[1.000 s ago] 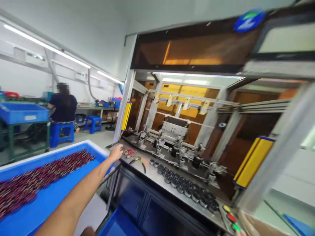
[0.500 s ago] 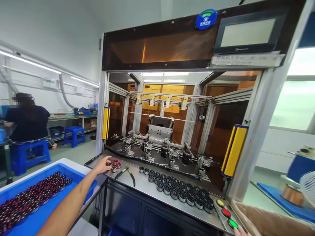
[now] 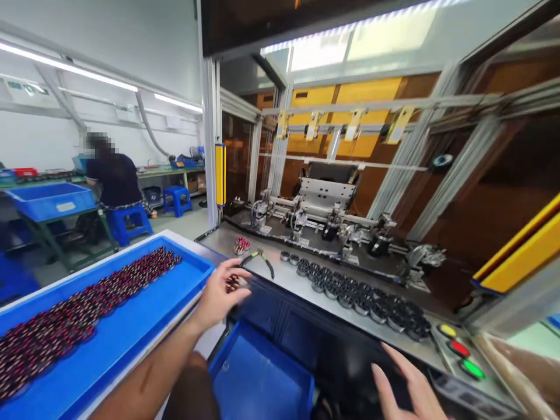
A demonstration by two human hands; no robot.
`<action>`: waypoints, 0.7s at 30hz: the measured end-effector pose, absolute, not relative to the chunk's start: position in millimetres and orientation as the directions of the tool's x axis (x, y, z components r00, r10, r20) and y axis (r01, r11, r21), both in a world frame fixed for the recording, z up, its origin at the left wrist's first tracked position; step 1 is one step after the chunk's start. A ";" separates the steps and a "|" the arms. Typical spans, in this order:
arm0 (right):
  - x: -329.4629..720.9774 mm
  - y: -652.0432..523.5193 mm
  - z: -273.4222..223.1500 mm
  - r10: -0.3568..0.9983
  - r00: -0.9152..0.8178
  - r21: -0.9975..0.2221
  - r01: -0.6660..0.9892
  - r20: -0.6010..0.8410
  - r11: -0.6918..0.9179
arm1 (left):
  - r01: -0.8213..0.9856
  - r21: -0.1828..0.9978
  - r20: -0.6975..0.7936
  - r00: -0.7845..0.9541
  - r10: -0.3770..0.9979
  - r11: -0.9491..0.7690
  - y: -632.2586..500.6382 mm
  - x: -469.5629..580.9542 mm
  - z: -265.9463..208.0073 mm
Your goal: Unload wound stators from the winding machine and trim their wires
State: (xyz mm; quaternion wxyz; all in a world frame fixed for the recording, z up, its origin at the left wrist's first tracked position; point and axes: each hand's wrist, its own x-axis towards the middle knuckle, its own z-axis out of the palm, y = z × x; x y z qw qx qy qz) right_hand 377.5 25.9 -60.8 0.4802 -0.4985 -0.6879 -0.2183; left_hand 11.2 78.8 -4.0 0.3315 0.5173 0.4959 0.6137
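My left hand [image 3: 219,294] is curled around a copper-wound motor stator [image 3: 234,284], held in front of the metal ledge; whether it grips more than one, I cannot tell. On the ledge, a few red-and-copper stators [image 3: 241,245] stand beside pliers with green-and-black handles [image 3: 258,258]. Several black unwound stators [image 3: 350,286] sit in rows further right. My right hand [image 3: 409,385] is at the lower right with thumb and fingers apart, nothing in it, below the ledge's front edge.
At the left, a blue tray [image 3: 144,309] holds many wound stators. Another blue bin [image 3: 262,373] lies below the ledge. Yellow, red and green buttons [image 3: 459,349] are at the right. The winding machine [image 3: 328,192] stands behind the ledge. A person [image 3: 114,175] sits at a far bench.
My left hand has lifted a wound stator off the ledge and come back toward me. My right hand has left the green button. The view has turned down and closer.
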 end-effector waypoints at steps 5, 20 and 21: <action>287.8 -4.0 -12.9 0.876 -0.192 -0.797 0.363 0.442 0.482 | 0.322 0.703 0.589 0.238 0.773 -0.634 7.9 69.7 -15.0; 253.8 -6.7 -6.2 0.881 -0.417 -0.969 0.002 -0.225 -0.247 | -0.015 0.925 0.370 0.275 0.888 -0.381 -13.8 78.9 -34.4; 255.0 -6.2 -7.4 0.876 -0.422 -0.965 -0.013 -0.233 -0.262 | -0.072 0.933 0.358 0.262 0.896 -0.352 -14.0 78.9 -37.9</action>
